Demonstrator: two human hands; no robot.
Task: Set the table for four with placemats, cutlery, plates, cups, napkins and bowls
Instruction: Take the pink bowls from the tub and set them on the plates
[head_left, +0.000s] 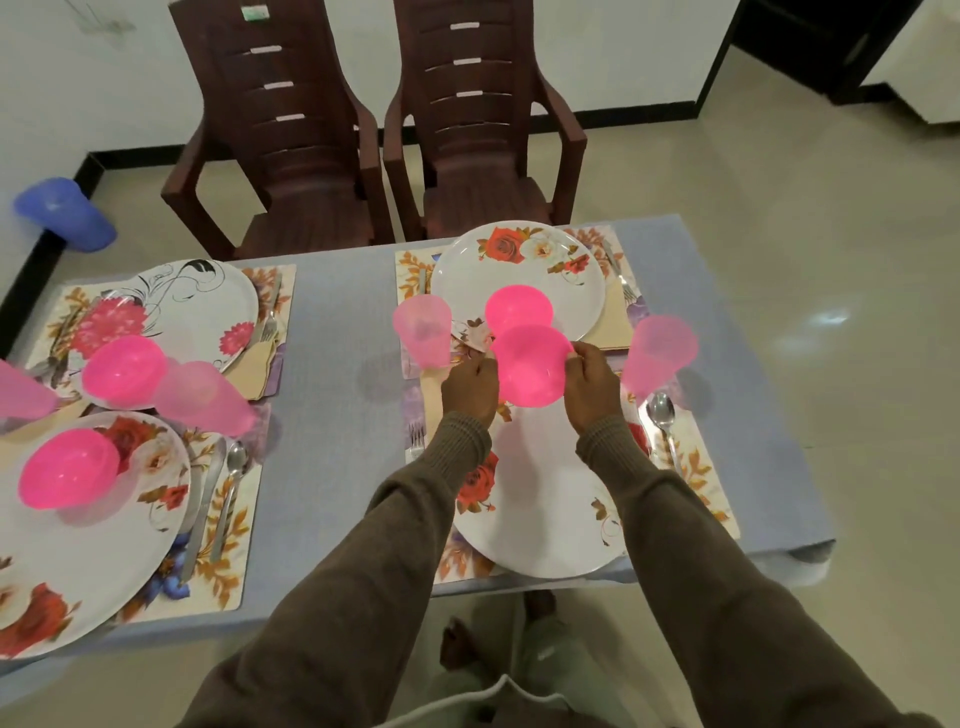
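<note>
Both hands, left (470, 382) and right (589, 384), hold a pink bowl (530, 366) by its rim above the near plate (540, 514), fingers pinching opposite edges

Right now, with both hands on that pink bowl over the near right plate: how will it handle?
The pink bowl looks like thin, translucent plastic, so probably light and unlikely to break. Left hand and right hand pinch its rim by the fingertips, suggesting little weight. Its glossy round wall may slip or rock on the smooth plate.
</note>
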